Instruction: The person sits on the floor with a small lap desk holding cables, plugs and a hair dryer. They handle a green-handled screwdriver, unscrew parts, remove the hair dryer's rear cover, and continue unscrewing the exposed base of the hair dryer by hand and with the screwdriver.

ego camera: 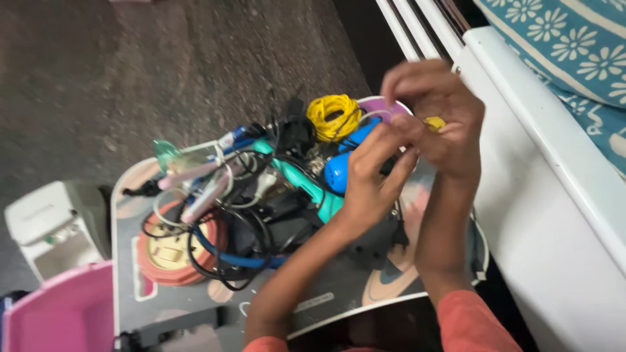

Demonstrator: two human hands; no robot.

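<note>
My two hands meet above the far side of a small decorated table (pixel 365 287) piled with cables and tools. My right hand (pixel 438 114) is curled, and a small yellow piece (pixel 435 122) shows between its fingers. The fingers of my left hand (pixel 373 177) reach up and touch the right fingertips; motion blur hides what they pinch. Just beneath the hands lie a blue rounded object (pixel 339 171), a teal-handled tool (pixel 303 184) and a yellow coil of wire (pixel 332 116). A pink disc (pixel 378 104) sits by the coil.
Black and blue cables (pixel 228 257) tangle over an orange round reel (pixel 171 261) on the table's left. A white box (pixel 55 225) and a pink container (pixel 59 313) stand on the dark floor at left. A white bed frame (pixel 541 163) with a blue flowered sheet (pixel 567 39) runs along the right.
</note>
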